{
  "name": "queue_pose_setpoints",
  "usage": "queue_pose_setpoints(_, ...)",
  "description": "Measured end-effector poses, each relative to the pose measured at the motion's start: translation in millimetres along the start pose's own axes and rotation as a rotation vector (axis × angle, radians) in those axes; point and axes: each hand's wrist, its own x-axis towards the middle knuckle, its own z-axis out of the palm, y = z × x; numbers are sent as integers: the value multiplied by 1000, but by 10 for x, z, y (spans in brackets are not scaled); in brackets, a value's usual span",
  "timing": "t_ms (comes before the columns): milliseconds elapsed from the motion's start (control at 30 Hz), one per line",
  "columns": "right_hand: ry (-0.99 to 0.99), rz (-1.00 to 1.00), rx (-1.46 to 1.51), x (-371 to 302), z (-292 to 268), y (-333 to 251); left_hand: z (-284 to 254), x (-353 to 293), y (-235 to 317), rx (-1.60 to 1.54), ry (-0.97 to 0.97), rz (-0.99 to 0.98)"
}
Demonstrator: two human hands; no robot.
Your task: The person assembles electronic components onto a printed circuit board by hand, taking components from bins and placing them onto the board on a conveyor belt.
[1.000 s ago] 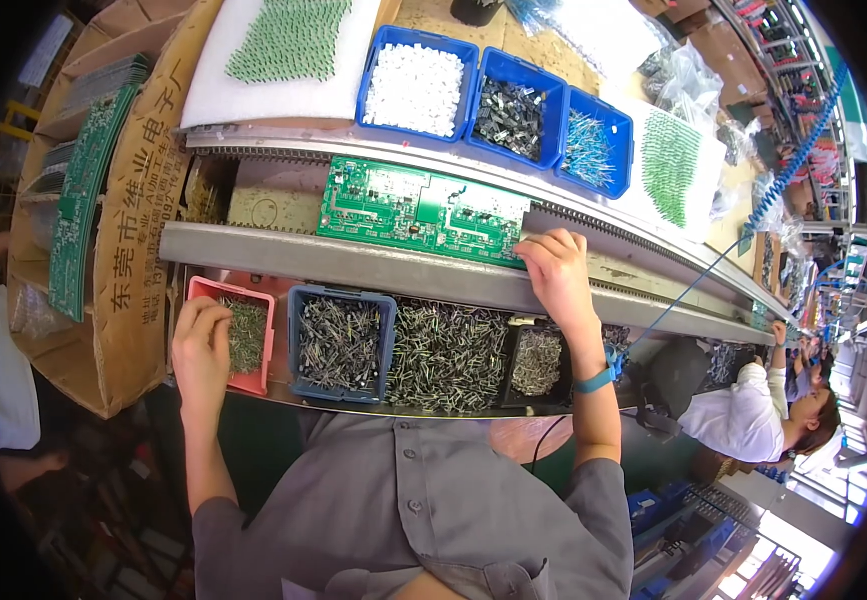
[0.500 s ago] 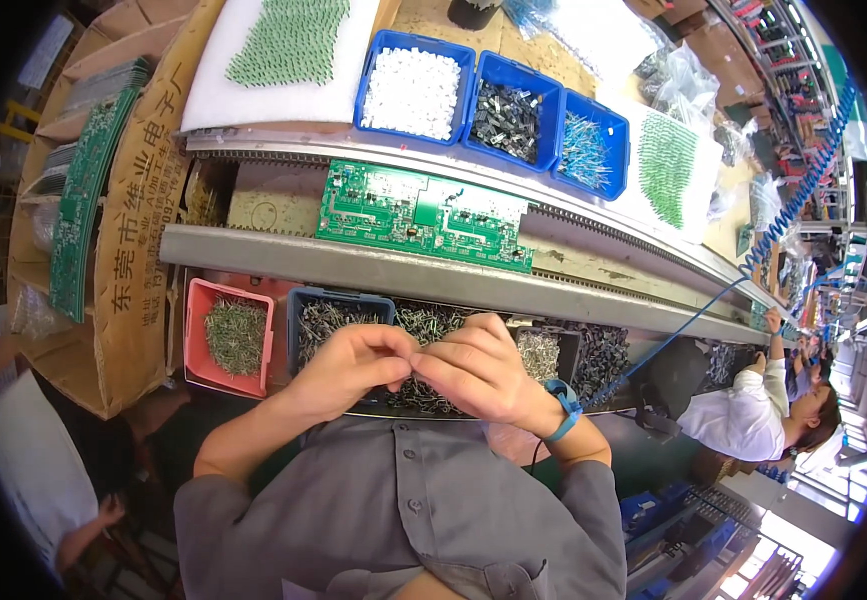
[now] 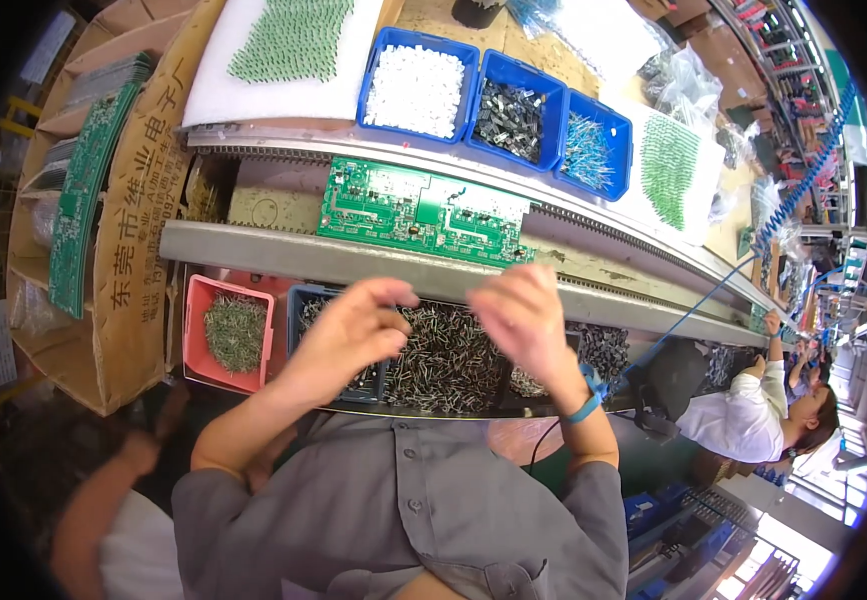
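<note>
My left hand point(image 3: 354, 328) is raised over the dark blue bin point(image 3: 306, 312) of small metal-legged parts, its fingers curled in towards the thumb. Whatever it may hold is too small to make out. My right hand point(image 3: 522, 315), with a blue wrist strap point(image 3: 588, 396), hovers by the steel rail, near the front edge of the circuit board. Its bent fingers are smeared by motion. A green circuit board point(image 3: 424, 212) with components on it lies across the conveyor track beyond both hands. Between and below the hands lies a wide bin of small wire-legged parts point(image 3: 444, 365).
A pink bin point(image 3: 194, 340) stands at the left. Blue bins of white parts point(image 3: 416, 92), black parts point(image 3: 510, 120) and blue-bodied wire parts point(image 3: 587, 150) line the far side. The steel rail point(image 3: 284, 246) crosses in front of the board. A carton point(image 3: 134, 250) holds more boards; co-workers are at both sides.
My hands were together over the wide parts bin. They have moved apart; the right hand has gone right and forward towards the board. The co-worker at lower left has shifted.
</note>
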Motion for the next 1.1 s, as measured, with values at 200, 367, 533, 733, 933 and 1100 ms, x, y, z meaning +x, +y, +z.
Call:
queue_pose_setpoints(200,-14,238,-109,-204,72,636,-498,-190,808,831,559,676)
queue_pose_setpoints(367,-37,252,-123,-218,127,718,-1063,-474,1374,1579,1158,794)
queue_pose_setpoints(533,-50,234,-118,-167,111,707,-1519,-799,1628,1844,1295,657)
queue_pose_setpoints(733,-49,220,-140,-193,112,701,-1976,-1004,1661,1919,1300,438)
queue_pose_setpoints(933,-47,176,-182,-219,105,683,-2004,-1030,1622,1975,1317,290)
queue_pose_setpoints(1100,-64,148,-207,-184,97,682,-2036,-1027,1696,1943,1309,231)
